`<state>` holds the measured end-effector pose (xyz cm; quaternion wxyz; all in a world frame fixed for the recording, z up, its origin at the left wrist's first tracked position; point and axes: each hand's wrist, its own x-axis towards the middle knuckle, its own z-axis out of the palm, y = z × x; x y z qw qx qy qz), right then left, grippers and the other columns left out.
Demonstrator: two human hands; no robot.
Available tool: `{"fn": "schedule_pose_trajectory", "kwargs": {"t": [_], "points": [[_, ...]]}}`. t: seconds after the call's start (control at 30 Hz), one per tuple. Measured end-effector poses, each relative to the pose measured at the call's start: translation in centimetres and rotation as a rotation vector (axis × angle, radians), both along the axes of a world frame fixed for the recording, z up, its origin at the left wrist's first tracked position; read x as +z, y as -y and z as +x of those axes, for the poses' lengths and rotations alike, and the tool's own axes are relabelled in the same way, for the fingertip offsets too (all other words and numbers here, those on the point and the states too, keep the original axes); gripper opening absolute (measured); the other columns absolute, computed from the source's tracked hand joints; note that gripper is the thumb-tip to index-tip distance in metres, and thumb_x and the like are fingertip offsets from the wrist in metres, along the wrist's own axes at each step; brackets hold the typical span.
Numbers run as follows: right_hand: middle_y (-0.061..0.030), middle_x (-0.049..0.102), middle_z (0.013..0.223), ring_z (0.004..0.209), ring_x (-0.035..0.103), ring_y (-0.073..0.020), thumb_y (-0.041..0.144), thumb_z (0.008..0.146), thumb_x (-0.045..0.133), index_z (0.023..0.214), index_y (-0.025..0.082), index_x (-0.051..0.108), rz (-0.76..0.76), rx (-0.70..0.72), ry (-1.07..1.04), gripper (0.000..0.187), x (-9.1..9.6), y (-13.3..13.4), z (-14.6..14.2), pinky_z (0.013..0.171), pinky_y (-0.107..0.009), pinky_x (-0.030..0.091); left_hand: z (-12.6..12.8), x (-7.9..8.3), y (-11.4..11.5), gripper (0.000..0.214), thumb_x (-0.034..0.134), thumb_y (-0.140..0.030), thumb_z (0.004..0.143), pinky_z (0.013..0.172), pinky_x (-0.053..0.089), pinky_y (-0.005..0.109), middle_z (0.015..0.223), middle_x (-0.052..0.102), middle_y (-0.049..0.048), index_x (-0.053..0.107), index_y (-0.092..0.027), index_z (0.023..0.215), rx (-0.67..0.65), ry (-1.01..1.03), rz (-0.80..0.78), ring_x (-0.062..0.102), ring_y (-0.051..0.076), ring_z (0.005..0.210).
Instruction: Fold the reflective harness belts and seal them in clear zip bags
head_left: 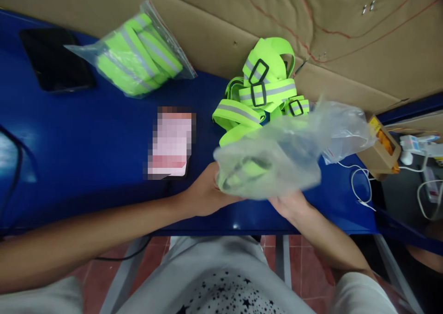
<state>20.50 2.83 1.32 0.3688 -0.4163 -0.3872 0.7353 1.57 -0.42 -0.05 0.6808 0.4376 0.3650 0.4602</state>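
My left hand (pixel 204 195) and my right hand (pixel 290 204) are both closed on a clear plastic bag (pixel 277 157) above the near edge of the blue table (pixel 104 166). A folded neon-green reflective strap (pixel 245 171) shows through the bag's left end. The bag's open end trails off to the right and is blurred. Just behind the bag lies a loose pile of neon-green straps with black buckles (pixel 259 92).
A sealed bag of green straps (pixel 138 56) lies at the back left, beside a dark phone (pixel 55 60). A pixelated card (pixel 171 141) sits mid-table. At the right are a small cardboard box (pixel 380 148) and white cables (pixel 360 185). Cardboard (pixel 311 19) lines the back.
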Motion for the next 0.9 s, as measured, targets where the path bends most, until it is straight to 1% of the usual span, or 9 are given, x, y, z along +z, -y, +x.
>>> {"fn": "schedule_pose_trajectory", "kwargs": {"t": [0.13,0.23,0.3,0.37,0.47,0.53,0.63,0.8,0.9], "points": [[0.0057,0.075,0.092,0.082,0.074,-0.0112,0.015,0.067,0.092,0.109,0.028,0.071,-0.079,0.032,-0.124,0.049,-0.4,0.1,0.2,0.076,-0.022,0.065,0.0,0.7,-0.4,0.041,0.088,-0.029,0.083,0.113,0.056,0.044,0.126,0.079,0.0073,0.076,-0.02,0.121,0.025,0.034,0.005,0.074,0.026,0.118],[0.0014,0.075,0.119,0.101,0.077,-0.0153,0.019,0.081,0.084,0.131,0.032,0.064,0.019,0.175,-0.107,0.055,-0.4,0.3,0.6,0.087,-0.031,0.068,-0.6,0.9,-1.0,0.047,0.09,-0.028,0.079,0.114,0.055,0.043,0.128,0.078,0.0053,0.076,-0.023,0.123,0.079,0.11,-0.094,0.073,0.026,0.123],[-0.001,0.072,0.122,0.097,0.078,-0.0172,0.021,0.09,0.078,0.143,0.035,0.056,0.248,0.209,0.055,0.059,-0.1,0.4,1.0,0.078,-0.033,0.069,-1.1,1.2,-1.4,0.048,0.09,-0.029,0.08,0.114,0.056,0.041,0.132,0.077,0.0042,0.075,-0.025,0.125,0.117,0.184,-0.176,0.07,0.027,0.128],[-0.0028,0.069,0.121,0.088,0.075,-0.017,0.022,0.09,0.081,0.148,0.038,0.052,0.631,0.058,0.321,0.066,0.2,0.3,1.5,0.072,-0.034,0.067,-1.6,1.6,-1.9,0.046,0.087,-0.029,0.083,0.112,0.057,0.039,0.138,0.074,0.004,0.075,-0.026,0.128,0.134,0.242,-0.24,0.068,0.028,0.133],[-0.0093,0.059,0.133,0.107,0.068,-0.0262,0.035,0.077,0.094,0.151,0.037,0.051,1.126,-0.149,0.617,0.086,0.4,-0.1,2.0,0.089,-0.047,0.066,-1.9,1.9,-2.2,0.041,0.081,-0.031,0.088,0.106,0.06,0.039,0.138,0.074,0.0049,0.075,-0.025,0.128,0.062,0.31,-0.319,0.069,0.03,0.131],[-0.0126,0.055,0.137,0.125,0.061,-0.0336,0.049,0.074,0.094,0.155,0.033,0.046,1.266,-0.045,0.704,0.095,0.2,-0.4,2.0,0.101,-0.054,0.062,-1.8,1.8,-2.0,0.041,0.082,-0.031,0.088,0.105,0.061,0.038,0.134,0.076,0.0053,0.075,-0.024,0.128,-0.029,0.331,-0.365,0.07,0.03,0.128],[-0.0111,0.056,0.129,0.126,0.059,-0.0315,0.049,0.084,0.086,0.152,0.031,0.049,1.352,0.101,0.786,0.08,-0.4,-0.6,1.9,0.103,-0.049,0.061,-1.4,1.4,-1.5,0.05,0.088,-0.031,0.081,0.1,0.061,0.033,0.127,0.079,0.0052,0.075,-0.024,0.129,-0.117,0.308,-0.428,0.073,0.028,0.123],[-0.0057,0.058,0.109,0.101,0.065,-0.0213,0.032,0.097,0.074,0.134,0.029,0.057,1.373,0.054,0.8,0.041,-1.1,-0.4,1.8,0.077,-0.033,0.06,-0.8,0.7,-0.8,0.055,0.092,-0.035,0.078,0.093,0.058,0.027,0.118,0.081,0.0035,0.074,-0.025,0.129,-0.199,0.338,-0.488,0.076,0.022,0.111],[-0.0014,0.061,0.099,0.087,0.063,-0.0164,0.025,0.097,0.07,0.121,0.028,0.059,1.336,-0.009,0.792,0.026,-1.3,-0.1,1.3,0.067,-0.028,0.053,-0.2,0.5,-0.4,0.053,0.09,-0.037,0.081,0.097,0.056,0.027,0.125,0.079,0.0029,0.074,-0.026,0.13,-0.221,0.367,-0.485,0.073,0.021,0.117]]}}
